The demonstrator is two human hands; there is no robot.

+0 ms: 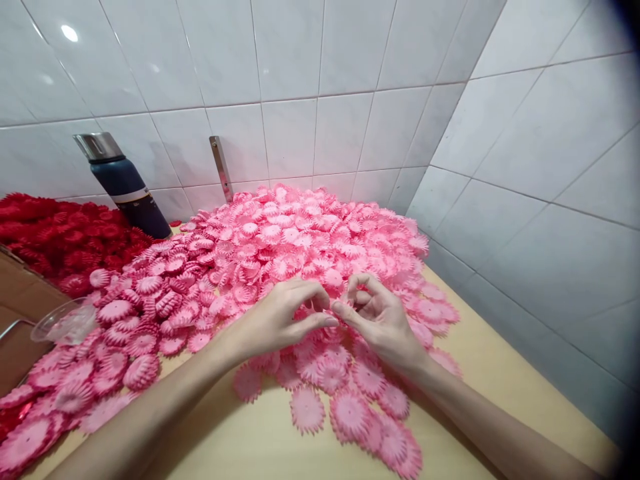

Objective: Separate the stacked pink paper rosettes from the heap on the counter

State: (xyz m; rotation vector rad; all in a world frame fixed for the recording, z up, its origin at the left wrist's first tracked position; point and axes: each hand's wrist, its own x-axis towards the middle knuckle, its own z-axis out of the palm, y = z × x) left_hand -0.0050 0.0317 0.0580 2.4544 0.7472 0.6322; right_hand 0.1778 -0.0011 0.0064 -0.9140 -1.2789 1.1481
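My left hand (pixel 295 317) and my right hand (pixel 383 320) come close together over the heap of pink scallop-edged paper or fabric flower discs (pixel 300 233). The fingers of my left hand curl toward its thumb in a loose pinch. My right hand has its thumb against bent fingers, with the index finger arched. Whatever lies between the fingertips is too small or too pale to make out. Below my hands, loose pink discs (pixel 350 410) lie flat and overlapping on the pale wooden table (pixel 235 443).
A dark blue bottle (pixel 127 187) with a steel cap stands at the back left, beside a red heap of similar pieces (pixel 65 233). A cardboard box (pixel 20 307) and a clear plastic lid or dish (pixel 67 323) are at left. A metal strip (pixel 220 167) leans against the tiled wall (pixel 290 53).
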